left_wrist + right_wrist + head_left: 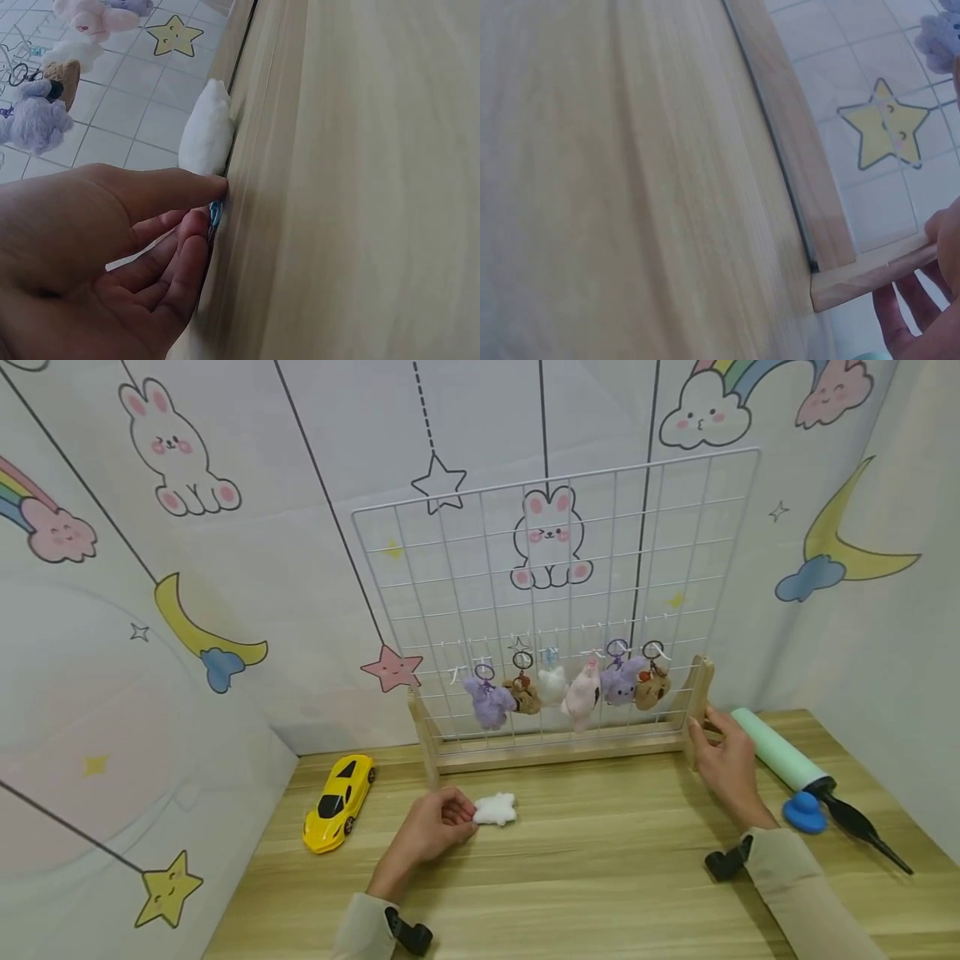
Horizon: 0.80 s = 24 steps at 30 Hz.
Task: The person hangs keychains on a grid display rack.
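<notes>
A small white plush keychain [496, 809] lies on the wooden table. My left hand [433, 825] pinches it at its left end. In the left wrist view, a blue clasp [215, 212] at the end of the white plush shows between thumb and fingers. At the right end of the rack, my right hand [726, 762] holds the wooden upright [701, 681], thumb on one side and fingers on the other. The white wire grid [480, 560] stands in this wooden base. From its hooks hang several plush keychains, among them a purple one [490, 706] and a pink one [582, 696].
To the left, a yellow toy car [339, 804] stands on the table [570, 877]. On the right lie a mint-green cylinder [783, 752] with a black tapered end and a blue knob-like object [804, 812]. A printed cloth backdrop [300, 468] rises behind.
</notes>
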### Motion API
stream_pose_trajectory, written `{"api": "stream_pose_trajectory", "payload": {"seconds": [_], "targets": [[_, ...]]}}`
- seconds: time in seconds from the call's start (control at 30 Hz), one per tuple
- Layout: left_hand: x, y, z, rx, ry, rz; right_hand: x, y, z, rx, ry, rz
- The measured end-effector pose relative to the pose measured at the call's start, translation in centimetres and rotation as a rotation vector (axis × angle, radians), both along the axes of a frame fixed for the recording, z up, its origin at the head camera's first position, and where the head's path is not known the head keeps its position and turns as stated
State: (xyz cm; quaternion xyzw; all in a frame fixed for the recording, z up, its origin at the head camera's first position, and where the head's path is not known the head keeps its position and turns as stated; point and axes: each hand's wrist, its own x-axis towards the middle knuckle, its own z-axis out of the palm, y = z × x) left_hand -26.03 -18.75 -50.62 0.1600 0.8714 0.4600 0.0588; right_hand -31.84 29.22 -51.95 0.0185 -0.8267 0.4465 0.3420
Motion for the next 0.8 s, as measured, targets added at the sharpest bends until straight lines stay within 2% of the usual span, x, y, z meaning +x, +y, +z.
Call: {"api": "stream_pose_trajectory", "payload": {"seconds": [0.17, 0.43, 0.8], "targets": [[-0.15, 0.13, -0.18, 0.004, -0.006, 0.014, 0.01, -0.06, 0.02, 0.010, -0.009, -0.015], [-0.09, 0.20, 0.07, -0.018, -0.006, 0.045, -0.10, -0.07, 0.39, 0.019, 0.024, -0.024], [0.18, 0.00, 0.02, -0.034, 0.016, 0.027, -0.10, 0.10, 0.44, 0.014, 0.035, -0.031]]}}
